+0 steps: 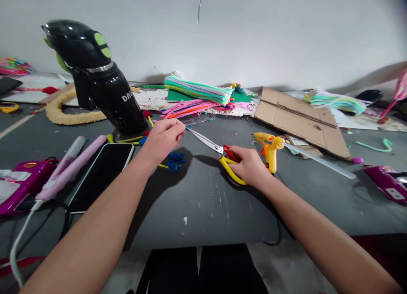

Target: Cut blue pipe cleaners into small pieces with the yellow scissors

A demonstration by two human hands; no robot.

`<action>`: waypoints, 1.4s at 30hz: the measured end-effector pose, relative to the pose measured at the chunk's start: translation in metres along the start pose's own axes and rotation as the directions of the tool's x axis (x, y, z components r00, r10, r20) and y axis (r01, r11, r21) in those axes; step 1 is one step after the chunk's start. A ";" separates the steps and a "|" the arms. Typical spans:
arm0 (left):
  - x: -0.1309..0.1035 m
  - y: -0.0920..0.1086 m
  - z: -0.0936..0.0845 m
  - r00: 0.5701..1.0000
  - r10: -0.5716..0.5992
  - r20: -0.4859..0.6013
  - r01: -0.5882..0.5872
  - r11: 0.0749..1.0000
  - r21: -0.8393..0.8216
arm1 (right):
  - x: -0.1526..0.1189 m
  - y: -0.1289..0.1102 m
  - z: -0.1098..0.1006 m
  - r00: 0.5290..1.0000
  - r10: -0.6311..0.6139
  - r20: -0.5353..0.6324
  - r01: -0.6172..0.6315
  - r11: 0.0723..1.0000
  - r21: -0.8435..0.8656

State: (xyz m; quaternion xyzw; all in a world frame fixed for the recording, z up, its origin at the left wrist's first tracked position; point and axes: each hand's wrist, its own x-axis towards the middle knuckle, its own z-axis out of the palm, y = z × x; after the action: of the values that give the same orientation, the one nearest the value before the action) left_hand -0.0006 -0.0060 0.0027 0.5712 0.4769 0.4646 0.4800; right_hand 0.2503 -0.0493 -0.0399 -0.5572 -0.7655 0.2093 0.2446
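My left hand (167, 137) is closed in a pinch above the grey table. A thin blue piece (187, 128), which looks like the end of a pipe cleaner, shows at its fingertips; the rest is hidden. Red-and-yellow-handled scissors (206, 141) are in my right hand (249, 165), their blades pointing at the left fingertips and slightly parted. The blade tips are beside the blue piece; whether they touch it I cannot tell. Under my left hand lie fuzzy blue pieces on yellow stems (174, 162).
Behind my hands are bundles of pastel pipe cleaners (200, 88) and pink ones (187, 109). A black bottle (108, 82) stands at left, near a phone (103, 175) and a pink hair straightener (71, 169). A yellow glue gun (269, 149) and cardboard (299, 120) are at right.
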 end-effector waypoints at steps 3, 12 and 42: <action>0.001 -0.002 -0.001 1.000 -0.006 -0.001 0.006 1.000 -0.019 | 0.000 -0.001 0.000 1.000 0.012 -0.010 -0.012 1.000 0.000; 0.001 -0.003 -0.001 1.000 0.002 -0.008 -0.002 1.000 -0.030 | -0.001 -0.005 -0.001 1.000 0.022 -0.017 -0.022 1.000 0.010; 0.000 0.000 0.002 1.000 -0.021 -0.001 0.021 1.000 -0.015 | 0.000 -0.004 -0.001 1.000 0.025 0.012 -0.025 1.000 0.011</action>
State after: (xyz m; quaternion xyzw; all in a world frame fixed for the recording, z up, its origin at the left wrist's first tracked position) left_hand 0.0016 -0.0064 0.0023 0.5622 0.4799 0.4634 0.4888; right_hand 0.2482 -0.0501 -0.0364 -0.5641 -0.7586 0.2201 0.2405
